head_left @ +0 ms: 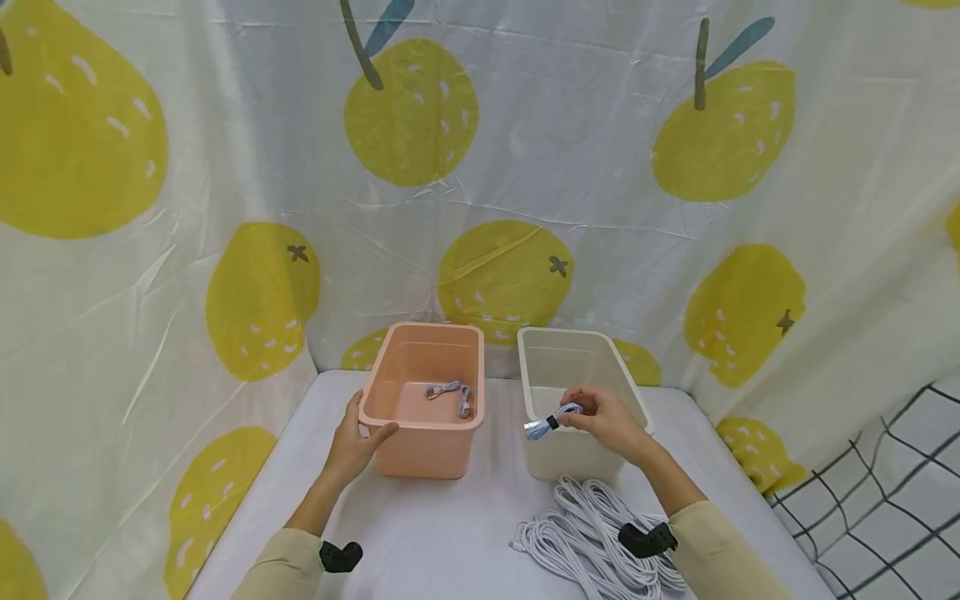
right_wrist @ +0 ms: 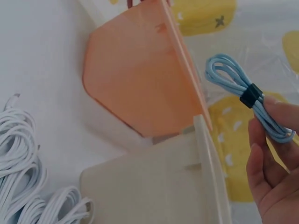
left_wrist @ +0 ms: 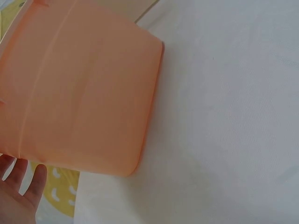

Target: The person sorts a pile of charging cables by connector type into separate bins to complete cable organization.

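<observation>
My right hand [head_left: 602, 421] pinches a coiled light-blue cable [right_wrist: 227, 76] with a black strap round its middle. In the head view this cable stands just above the front of the cream bin [head_left: 636, 398]. At the front left corner of the peach bin [head_left: 431, 454], my left hand [head_left: 352, 442] holds the rim, its thumb at the front and its fingers along the left side. Two small bundled cables [head_left: 444, 389] lie on the peach bin's floor. In the left wrist view the fingers [left_wrist: 36, 186] reach the bin's side; the thumb is hidden there.
A heap of coiled white cables [head_left: 581, 533] lies in front of the cream bin. Both bins stand on a white-covered table [head_left: 420, 533] against a fruit-print curtain [head_left: 517, 125]. A black wire grid [head_left: 885, 492] is at the right edge.
</observation>
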{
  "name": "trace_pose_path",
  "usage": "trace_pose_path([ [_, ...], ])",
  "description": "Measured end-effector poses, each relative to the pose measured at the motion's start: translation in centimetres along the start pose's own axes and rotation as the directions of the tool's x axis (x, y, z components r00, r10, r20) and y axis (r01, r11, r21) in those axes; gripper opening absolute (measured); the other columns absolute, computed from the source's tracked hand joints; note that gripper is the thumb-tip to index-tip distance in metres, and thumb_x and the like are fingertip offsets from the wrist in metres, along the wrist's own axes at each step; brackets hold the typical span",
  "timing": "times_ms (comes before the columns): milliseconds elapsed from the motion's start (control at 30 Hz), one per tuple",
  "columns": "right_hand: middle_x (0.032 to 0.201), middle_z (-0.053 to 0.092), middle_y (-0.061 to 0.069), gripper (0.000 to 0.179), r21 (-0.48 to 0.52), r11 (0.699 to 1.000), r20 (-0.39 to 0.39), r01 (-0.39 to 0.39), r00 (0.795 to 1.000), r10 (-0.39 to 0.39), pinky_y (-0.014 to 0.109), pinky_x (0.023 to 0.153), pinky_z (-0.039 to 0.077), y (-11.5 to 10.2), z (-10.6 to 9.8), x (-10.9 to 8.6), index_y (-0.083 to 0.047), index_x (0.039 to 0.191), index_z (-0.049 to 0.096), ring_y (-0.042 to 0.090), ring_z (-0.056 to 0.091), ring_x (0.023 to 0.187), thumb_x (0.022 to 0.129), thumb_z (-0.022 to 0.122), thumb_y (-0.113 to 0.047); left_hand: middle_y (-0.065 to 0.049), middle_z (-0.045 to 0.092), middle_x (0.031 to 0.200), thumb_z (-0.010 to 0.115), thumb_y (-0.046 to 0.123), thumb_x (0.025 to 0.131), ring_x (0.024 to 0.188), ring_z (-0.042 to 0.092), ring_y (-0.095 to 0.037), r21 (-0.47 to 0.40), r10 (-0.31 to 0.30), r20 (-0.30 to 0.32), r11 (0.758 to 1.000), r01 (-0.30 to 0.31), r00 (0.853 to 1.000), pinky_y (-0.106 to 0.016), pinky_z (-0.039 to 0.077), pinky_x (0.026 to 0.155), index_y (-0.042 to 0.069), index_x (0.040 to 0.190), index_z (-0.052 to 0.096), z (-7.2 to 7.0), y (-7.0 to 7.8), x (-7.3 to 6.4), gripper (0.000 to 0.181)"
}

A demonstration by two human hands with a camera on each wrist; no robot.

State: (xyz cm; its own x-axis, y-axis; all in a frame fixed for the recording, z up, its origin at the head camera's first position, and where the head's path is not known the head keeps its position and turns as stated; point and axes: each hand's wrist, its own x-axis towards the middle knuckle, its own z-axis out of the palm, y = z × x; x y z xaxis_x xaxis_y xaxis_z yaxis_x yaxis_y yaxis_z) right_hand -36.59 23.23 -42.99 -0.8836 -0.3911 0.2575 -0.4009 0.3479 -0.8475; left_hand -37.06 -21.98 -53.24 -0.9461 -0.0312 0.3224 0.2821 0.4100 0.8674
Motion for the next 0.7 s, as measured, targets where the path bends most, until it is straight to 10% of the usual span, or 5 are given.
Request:
trace_pose_path([
  [700, 0.095, 0.071, 0.011, 0.022, -0.030, 1.000, -0.040, 0.005, 0.999, -0.006, 0.034, 0.078, 0.054, -2.5, 2.5, 5.5, 0.003, 0.110, 0.066, 0.043, 0.068, 0.089, 0.093, 0.077, -0.007, -0.028, 0.028, 0.163, 0.080, 0.031, 0.093, 0.149, 0.028, -0.044, -0.007, -0.005, -0.001, 1.000, 0.005, 1.000, -0.063, 0.025, 0.117, -0.003, 0.162, 0.012, 0.0, 0.0, -0.1, 0.103],
])
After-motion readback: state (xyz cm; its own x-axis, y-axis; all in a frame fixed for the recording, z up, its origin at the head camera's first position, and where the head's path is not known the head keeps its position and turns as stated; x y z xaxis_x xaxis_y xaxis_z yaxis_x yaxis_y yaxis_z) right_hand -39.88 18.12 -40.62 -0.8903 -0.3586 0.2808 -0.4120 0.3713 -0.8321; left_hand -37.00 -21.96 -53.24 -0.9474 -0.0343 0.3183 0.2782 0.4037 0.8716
